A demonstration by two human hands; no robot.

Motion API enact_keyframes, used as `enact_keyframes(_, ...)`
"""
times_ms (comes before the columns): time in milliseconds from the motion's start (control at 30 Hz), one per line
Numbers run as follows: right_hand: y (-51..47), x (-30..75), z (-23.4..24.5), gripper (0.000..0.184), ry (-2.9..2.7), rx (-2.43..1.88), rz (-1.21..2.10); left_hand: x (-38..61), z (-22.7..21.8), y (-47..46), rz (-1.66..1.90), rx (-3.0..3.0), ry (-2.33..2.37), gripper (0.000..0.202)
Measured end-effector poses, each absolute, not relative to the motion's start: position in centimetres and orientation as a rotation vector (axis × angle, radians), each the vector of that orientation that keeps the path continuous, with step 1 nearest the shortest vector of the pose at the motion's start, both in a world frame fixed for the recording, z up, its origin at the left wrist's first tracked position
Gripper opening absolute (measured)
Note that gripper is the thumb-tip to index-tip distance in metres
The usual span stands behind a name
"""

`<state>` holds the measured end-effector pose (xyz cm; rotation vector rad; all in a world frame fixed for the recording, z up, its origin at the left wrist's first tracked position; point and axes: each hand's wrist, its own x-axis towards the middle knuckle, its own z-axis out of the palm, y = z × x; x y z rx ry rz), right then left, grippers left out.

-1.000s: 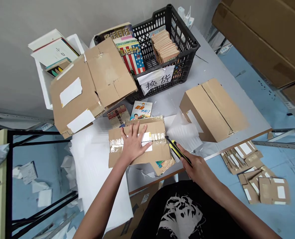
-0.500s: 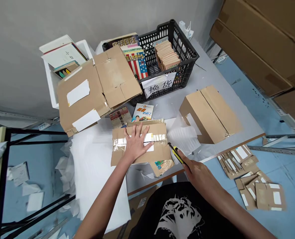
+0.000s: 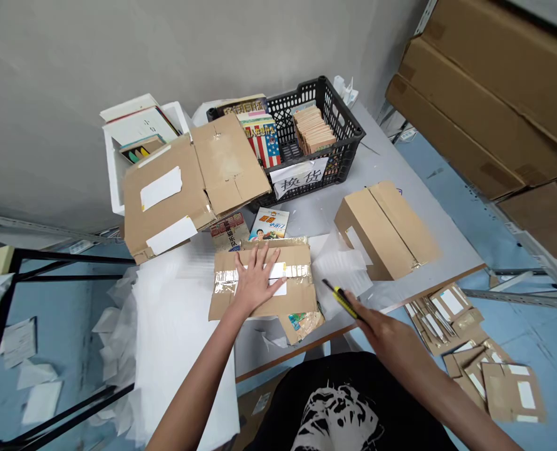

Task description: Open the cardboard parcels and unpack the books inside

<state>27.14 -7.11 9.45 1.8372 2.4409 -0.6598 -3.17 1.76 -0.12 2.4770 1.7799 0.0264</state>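
My left hand (image 3: 255, 280) lies with spread fingers on a small cardboard box (image 3: 226, 300), over its white label and shiny tape. Just right of that box, my right hand (image 3: 376, 322) grips a yellow and black box cutter (image 3: 344, 302). Its dark tip points up and left, apart from the box. Beneath the box's near right corner shows a torn piece of cardboard with a colourful picture (image 3: 301, 324). Behind the box lie two books, one with a blue and white cover (image 3: 269, 223) and one reddish brown (image 3: 230, 232).
A closed carton (image 3: 391, 232) stands on the right of the table. At the back is a black crate (image 3: 339, 156) holding books, with an opened carton (image 3: 165, 194) leaning beside it. White foam sheets (image 3: 179, 351) cover the left side. Flattened cardboard (image 3: 513, 388) lies on the floor.
My right hand has drawn the box cutter back, away from the box's right edge. My left hand stays flat on the box. The camera view has shifted a little.
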Motion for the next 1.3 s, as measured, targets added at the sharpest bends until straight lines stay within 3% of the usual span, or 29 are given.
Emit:
enact_keyframes(200,0.2,32.1,8.8,0.054,2.120,2.193,-0.020,-3.6,0.6,0.8,0.249,2.507,1.804,0.062)
enact_keyframes(367,4.4,33.8,2.8,0.051,2.125,2.153,0.150,-2.5,2.2,-2.7,0.426,2.501,1.827,0.029)
enact_keyframes(467,4.4,33.1,1.9,0.046,2.319,2.155,0.243,-2.1,2.7,-4.9,0.427,2.450,1.850,0.030)
enact_keyframes(567,4.2,29.7,3.1,0.050,2.676,2.026,0.148,-1.8,2.6,-6.4,0.369,2.442,1.864,0.052)
enact_keyframes(667,4.3,23.4,4.3,0.053,3.026,1.608,-0.203,-1.4,1.9,-7.3,0.304,2.440,1.888,0.071)
enact_keyframes(800,4.6,16.2,4.2,0.056,3.061,1.131,-0.480,-0.7,0.7,-8.6,0.294,2.383,1.995,0.074)
enact_keyframes(1067,5.5,13.4,3.4,0.062,2.879,0.987,-0.262,-0.6,-1.6,-8.8,0.316,2.303,2.040,0.069)
enact_keyframes(1300,6.3,13.1,2.7,0.048,2.862,0.699,-0.032,-0.3,-1.5,-8.7,0.309,2.299,2.047,0.064)
